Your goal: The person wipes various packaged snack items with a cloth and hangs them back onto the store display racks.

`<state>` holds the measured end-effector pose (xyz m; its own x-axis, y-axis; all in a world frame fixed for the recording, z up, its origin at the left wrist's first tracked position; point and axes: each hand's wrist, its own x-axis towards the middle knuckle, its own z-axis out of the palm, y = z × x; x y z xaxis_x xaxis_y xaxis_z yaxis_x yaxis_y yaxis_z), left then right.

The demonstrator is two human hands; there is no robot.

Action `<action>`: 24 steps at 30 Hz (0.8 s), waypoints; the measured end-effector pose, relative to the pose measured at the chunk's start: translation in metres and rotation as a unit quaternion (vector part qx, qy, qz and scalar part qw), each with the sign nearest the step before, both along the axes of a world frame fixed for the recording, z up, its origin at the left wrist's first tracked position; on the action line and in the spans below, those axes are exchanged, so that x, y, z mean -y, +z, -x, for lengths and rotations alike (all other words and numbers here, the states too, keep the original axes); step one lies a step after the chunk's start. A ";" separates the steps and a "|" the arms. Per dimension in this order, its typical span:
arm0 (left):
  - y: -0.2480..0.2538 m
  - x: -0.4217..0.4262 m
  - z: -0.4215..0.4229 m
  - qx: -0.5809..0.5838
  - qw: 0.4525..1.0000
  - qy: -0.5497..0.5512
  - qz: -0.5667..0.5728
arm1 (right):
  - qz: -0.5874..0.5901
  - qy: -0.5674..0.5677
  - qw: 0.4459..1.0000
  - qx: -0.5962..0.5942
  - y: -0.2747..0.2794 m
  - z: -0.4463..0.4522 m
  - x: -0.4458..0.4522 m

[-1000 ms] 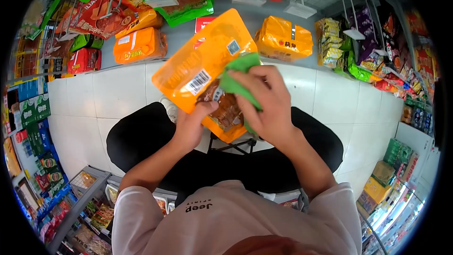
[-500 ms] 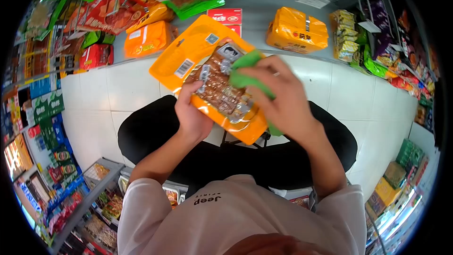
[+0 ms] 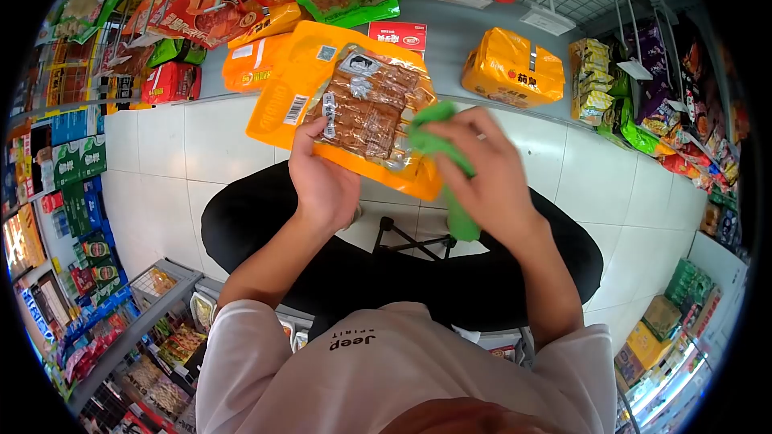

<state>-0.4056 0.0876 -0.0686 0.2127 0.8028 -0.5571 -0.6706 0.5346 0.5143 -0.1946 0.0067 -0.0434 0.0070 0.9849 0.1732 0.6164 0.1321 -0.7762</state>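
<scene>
An orange food packet (image 3: pixel 366 112) with a clear window over brown pieces is tilted in front of me, above my lap. My left hand (image 3: pixel 322 185) grips its lower left edge, thumb on the front and the other fingers hidden behind. My right hand (image 3: pixel 490 177) is closed on a green cloth (image 3: pixel 450 153) at the packet's right edge. The cloth hangs down below that hand, and the hand is slightly blurred.
Ahead is a grey shelf (image 3: pixel 442 28) with an orange-yellow pack (image 3: pixel 515 68), a red box (image 3: pixel 398 36) and a red pack (image 3: pixel 171 83). Packets hang on hooks above. A black folding stand (image 3: pixel 414 241) is between my knees. Stocked shelves line both sides.
The packet has turned so that its window faces up more fully, and has shifted slightly left. My right hand with the cloth has moved to its right edge.
</scene>
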 end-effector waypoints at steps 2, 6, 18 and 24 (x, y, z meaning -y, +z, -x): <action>0.006 0.002 0.000 0.002 1.000 0.001 0.010 | -0.038 -0.067 0.997 0.028 0.000 -0.009 -0.005; 0.008 0.006 0.000 -0.002 0.999 -0.015 0.032 | -0.006 -0.103 0.993 -0.065 0.003 -0.015 -0.006; 0.011 -0.011 0.011 0.053 0.992 -0.088 0.069 | 0.168 -0.079 0.903 -0.388 0.021 -0.012 -0.003; 0.012 -0.010 0.000 -0.050 0.995 -0.089 0.004 | 0.123 -0.169 0.913 -0.349 0.039 -0.030 -0.003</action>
